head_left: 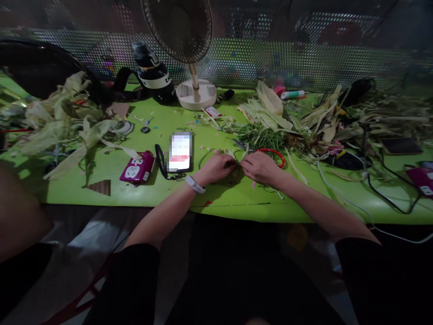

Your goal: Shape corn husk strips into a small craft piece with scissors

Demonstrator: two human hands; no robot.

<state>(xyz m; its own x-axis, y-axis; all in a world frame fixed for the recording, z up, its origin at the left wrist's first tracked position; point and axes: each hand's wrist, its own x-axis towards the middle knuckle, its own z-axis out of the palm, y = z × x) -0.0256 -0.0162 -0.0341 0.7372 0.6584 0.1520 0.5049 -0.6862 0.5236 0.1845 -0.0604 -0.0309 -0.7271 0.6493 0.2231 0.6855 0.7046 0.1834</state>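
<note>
My left hand (216, 168), with a white band on its wrist, and my right hand (260, 167) meet fingertip to fingertip over the green table (237, 198). Both are closed in a pinch on a small piece of pale husk or green strand (237, 165) between them; what exactly it is is hard to make out. Red-handled scissors (270, 153) lie just behind my right hand, next to a heap of thin green strands (260, 135). A phone (181, 151) lies left of my left hand.
Piles of dried corn husks lie at the left (64, 122) and right (324, 117). A desk fan (189, 49), a dark bottle (152, 74), a magenta power strip (137, 168) and cables (382, 189) stand about. Another person's arm (16, 212) shows at the left edge.
</note>
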